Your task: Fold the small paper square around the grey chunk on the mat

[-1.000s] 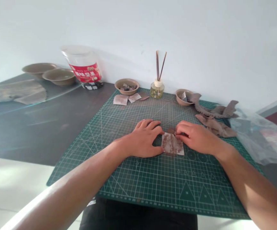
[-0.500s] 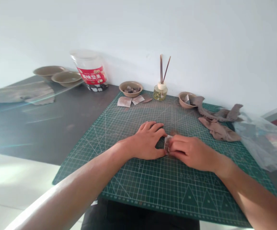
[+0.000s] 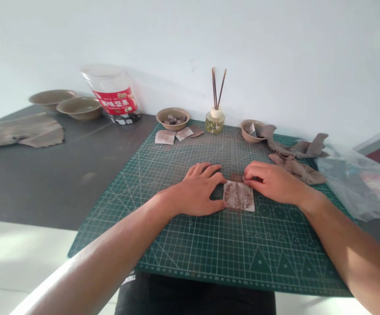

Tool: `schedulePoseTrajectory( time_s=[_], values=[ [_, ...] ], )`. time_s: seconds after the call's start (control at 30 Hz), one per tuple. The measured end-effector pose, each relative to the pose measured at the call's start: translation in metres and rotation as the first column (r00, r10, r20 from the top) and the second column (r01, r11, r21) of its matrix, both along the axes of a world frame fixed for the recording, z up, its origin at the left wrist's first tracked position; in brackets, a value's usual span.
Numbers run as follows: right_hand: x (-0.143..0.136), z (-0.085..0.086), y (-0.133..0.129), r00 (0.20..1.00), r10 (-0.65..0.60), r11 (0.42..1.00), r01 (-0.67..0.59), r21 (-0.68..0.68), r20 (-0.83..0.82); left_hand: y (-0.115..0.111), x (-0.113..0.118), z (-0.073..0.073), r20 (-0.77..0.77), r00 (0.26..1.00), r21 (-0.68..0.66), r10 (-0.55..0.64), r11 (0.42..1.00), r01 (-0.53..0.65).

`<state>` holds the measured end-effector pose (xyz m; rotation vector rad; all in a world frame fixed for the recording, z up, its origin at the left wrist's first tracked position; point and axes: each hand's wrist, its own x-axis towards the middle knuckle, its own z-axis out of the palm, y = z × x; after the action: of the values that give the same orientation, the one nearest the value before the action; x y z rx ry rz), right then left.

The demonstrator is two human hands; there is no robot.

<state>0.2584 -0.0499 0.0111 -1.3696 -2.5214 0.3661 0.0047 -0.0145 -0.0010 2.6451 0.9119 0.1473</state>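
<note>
A small square sheet (image 3: 239, 196), whitish with brown dusty smears and perhaps sandpaper, lies flat on the green cutting mat (image 3: 183, 245). My left hand (image 3: 200, 190) rests palm down on the mat with fingers spread. Its thumb and forefinger tips touch the sheet's left edge. Just past the sheet's upper right corner, my right hand (image 3: 272, 183) is closed in a pinch. A small dark bit shows at its fingertips, too little to name. Brown dust marks the mat along the sheet's upper edge.
Behind are a bowl of small stone-like pieces (image 3: 173, 119), paper pieces (image 3: 164, 137), a reed diffuser (image 3: 215, 120) and another bowl (image 3: 251, 137). Grey-brown cloths (image 3: 297, 168) and a plastic bag (image 3: 350, 179) lie right. Leftward are a plastic tub (image 3: 116, 98), bowls (image 3: 80, 108) and cloth (image 3: 22, 130).
My right hand has moved up and right from the sheet's surface to beyond its upper right corner, uncovering the sheet. My left hand keeps its place; the view has shifted slightly.
</note>
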Motion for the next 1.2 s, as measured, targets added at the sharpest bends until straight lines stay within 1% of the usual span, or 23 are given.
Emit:
schedulePoseTrajectory(
  time_s=[0.07,0.13,0.17,0.23,0.33,0.43,0.53,0.63,0.7,0.77,0.87,0.97,1.1,1.2],
  values=[
    [0.002,0.002,-0.003,0.998,0.06,0.996,-0.061,-0.06,-0.018,0.0,0.0,0.0,-0.003,1.0,-0.008,-0.005,1.0,0.005],
    [0.002,0.004,-0.008,0.996,0.092,0.994,-0.093,-0.064,-0.016,0.0,0.0,0.0,-0.008,1.0,-0.014,-0.008,1.0,0.008],
    [0.001,0.005,-0.01,0.997,0.076,0.996,-0.077,-0.036,-0.013,0.0,-0.001,-0.001,-0.007,1.0,-0.011,-0.008,1.0,0.008],
    [0.003,0.006,-0.009,1.0,-0.006,0.998,0.007,0.058,-0.022,0.0,-0.001,-0.002,0.0,1.0,0.0,-0.006,1.0,0.006],
    [0.011,0.008,-0.004,0.988,-0.125,0.971,0.139,0.193,-0.086,0.001,-0.002,-0.004,0.011,1.0,0.019,-0.017,1.0,0.017],
    [0.016,0.01,-0.001,0.98,-0.157,0.946,0.184,0.268,-0.119,0.001,-0.003,-0.004,0.02,1.0,0.032,-0.019,0.999,0.018],
    [0.012,0.008,-0.005,0.984,-0.131,0.959,0.156,0.235,-0.119,0.001,-0.004,-0.004,0.029,0.999,0.052,-0.013,0.999,0.011],
    [0.001,0.004,-0.012,0.995,-0.031,0.99,0.044,0.132,-0.098,0.0,-0.005,-0.005,0.03,0.999,0.085,-0.013,0.996,0.011],
    [-0.007,0.0,-0.016,0.997,0.043,0.997,-0.039,0.059,-0.07,0.0,-0.004,-0.005,0.031,0.999,0.1,-0.009,0.995,0.006],
    [-0.013,-0.002,-0.018,0.997,0.071,0.997,-0.07,0.025,-0.039,-0.001,-0.004,-0.005,0.029,1.0,0.109,-0.004,0.994,0.001],
    [-0.015,-0.004,-0.016,1.0,0.016,0.999,-0.016,0.049,0.003,-0.002,-0.003,-0.005,0.029,1.0,0.121,0.002,0.993,-0.006],
    [-0.01,-0.005,-0.012,0.999,-0.031,0.998,0.031,0.059,0.014,-0.003,-0.002,-0.005,0.036,0.999,0.128,-0.002,0.992,-0.002],
    [-0.006,-0.005,-0.01,0.999,-0.038,0.998,0.037,0.055,0.008,-0.003,-0.001,-0.006,0.033,0.999,0.13,-0.017,0.991,0.013],
    [-0.009,-0.005,-0.012,0.999,-0.037,0.997,0.037,0.068,0.005,-0.003,-0.001,-0.006,0.027,1.0,0.147,-0.011,0.989,0.007]
  ],
)
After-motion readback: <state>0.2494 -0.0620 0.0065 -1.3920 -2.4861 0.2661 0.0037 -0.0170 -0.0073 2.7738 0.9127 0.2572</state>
